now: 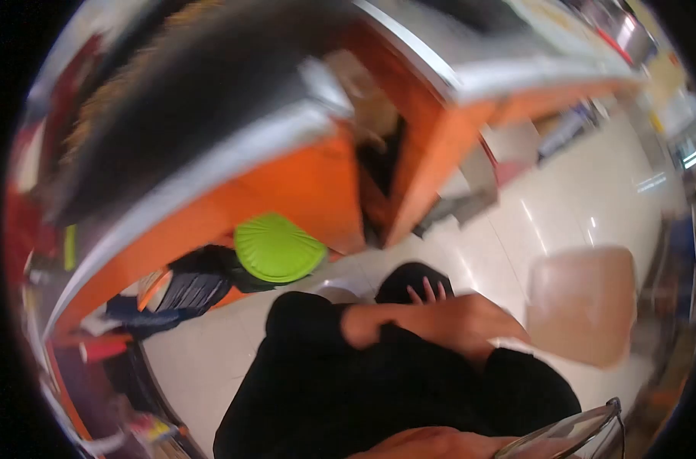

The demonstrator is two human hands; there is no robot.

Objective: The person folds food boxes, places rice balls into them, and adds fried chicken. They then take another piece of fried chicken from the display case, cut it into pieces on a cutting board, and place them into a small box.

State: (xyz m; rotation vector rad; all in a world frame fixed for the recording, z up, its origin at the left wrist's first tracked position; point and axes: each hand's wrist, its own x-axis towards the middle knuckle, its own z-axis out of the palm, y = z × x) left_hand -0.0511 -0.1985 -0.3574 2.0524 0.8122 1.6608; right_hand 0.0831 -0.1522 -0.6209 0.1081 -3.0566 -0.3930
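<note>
My two bare hands cross in front of my black-clothed body, near the middle of the view and blurred by motion. My left hand (474, 320) reaches across to the right and overlaps my right wrist; its fingers are hidden. Behind that forearm, a few fingers of my right hand (429, 292) stick out, stretched and apart, with nothing visible in them. Just beyond them is a dark rounded shape (409, 281) over the floor. A bright green ribbed seat-like thing (279, 249) stands to the left of my hands, beside an orange counter front.
An orange counter (287, 195) with a pale edge and dark top curves across the left. Another orange panel (424, 168) stands ahead. On the tiled floor (501, 252), a pinkish-brown stool (581, 306) stands at right. Eyeglasses (570, 436) show at the bottom edge.
</note>
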